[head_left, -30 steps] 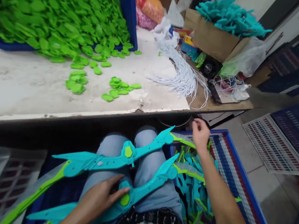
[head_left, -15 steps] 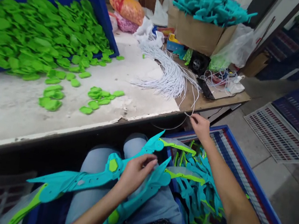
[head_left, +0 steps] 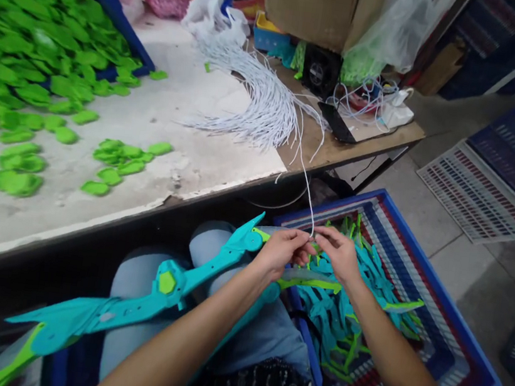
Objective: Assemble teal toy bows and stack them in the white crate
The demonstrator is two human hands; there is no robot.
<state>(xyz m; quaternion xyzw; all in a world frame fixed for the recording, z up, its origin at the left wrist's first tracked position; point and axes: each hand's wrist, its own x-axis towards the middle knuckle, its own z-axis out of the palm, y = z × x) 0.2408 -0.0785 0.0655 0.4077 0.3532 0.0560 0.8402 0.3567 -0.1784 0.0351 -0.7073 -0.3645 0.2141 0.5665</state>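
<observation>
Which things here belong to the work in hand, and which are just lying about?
In the work:
white cord, at left hand and right hand
teal bow across the lap
cord bundle, likely

Apparently just lying about:
black fan
flat black device
clear bag

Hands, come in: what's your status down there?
Left hand and right hand close together at thin white cord. Grip unclear. Left forearm partly hides lower turquoise plastic bow.

No readable text, label or number shows anywhere.
</observation>
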